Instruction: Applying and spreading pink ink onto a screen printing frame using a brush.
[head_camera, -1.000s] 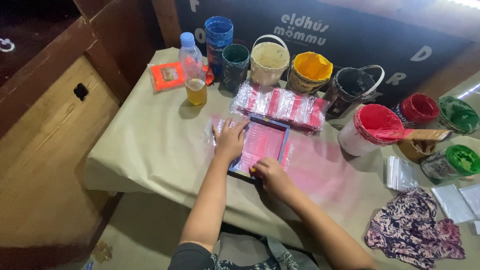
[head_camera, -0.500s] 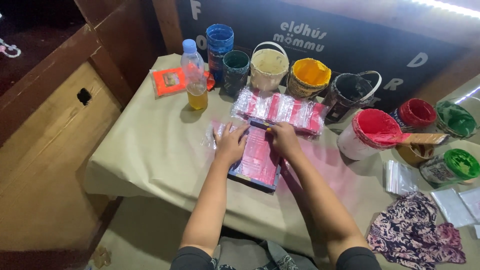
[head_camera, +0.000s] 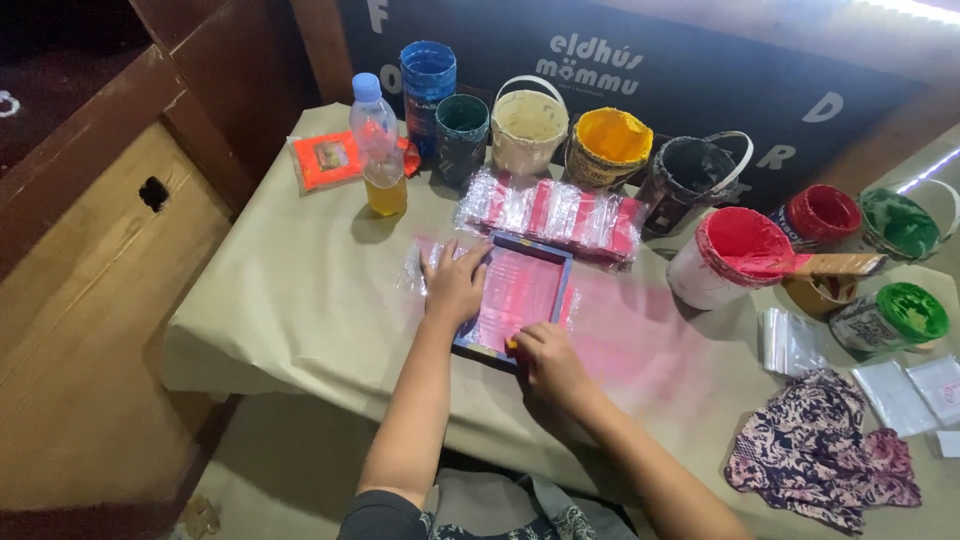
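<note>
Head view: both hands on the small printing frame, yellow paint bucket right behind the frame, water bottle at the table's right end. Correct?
Not quite. In the head view the water bottle stands at the table's left end. The left hand and right hand are on the frame, yellow bucket behind.

Behind your paint buckets hung a dark sign (head_camera: 640, 75) with white lettering. An orange packet (head_camera: 325, 160) lay at the bench's far left corner, clear pink-filled packets (head_camera: 555, 212) just beyond your frame, small clear bags (head_camera: 790, 342) to your right.
</note>
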